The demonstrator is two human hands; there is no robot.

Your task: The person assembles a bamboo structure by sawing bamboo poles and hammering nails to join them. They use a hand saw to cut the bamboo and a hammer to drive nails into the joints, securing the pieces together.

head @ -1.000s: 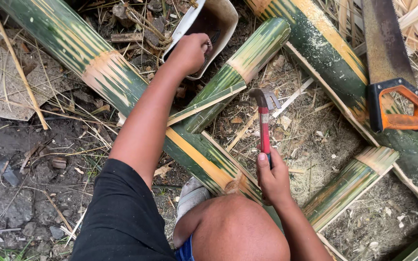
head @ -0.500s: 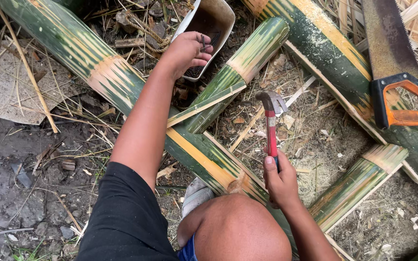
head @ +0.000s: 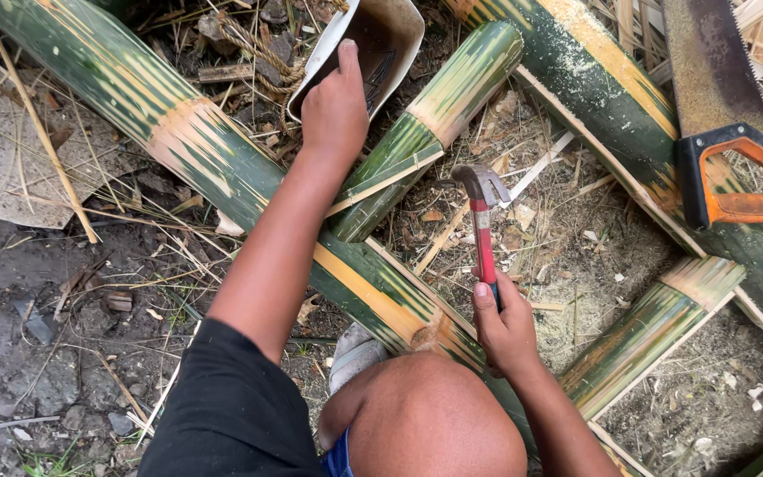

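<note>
On the ground before you, your right hand [head: 507, 329] grips the red-handled claw hammer [head: 482, 216], idle above the split bamboo culm [head: 222, 177]. Your left hand [head: 336, 110] reaches, fingers curled, into the cut white container [head: 399, 40]; nothing nailed yet. Handsaw [head: 728, 150] rests rightward, clear.

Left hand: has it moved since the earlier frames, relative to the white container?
Yes. The left hand has gone from resting at the rim of the white container to reaching into its opening, fingers inside, away from the bamboo pole.
</note>
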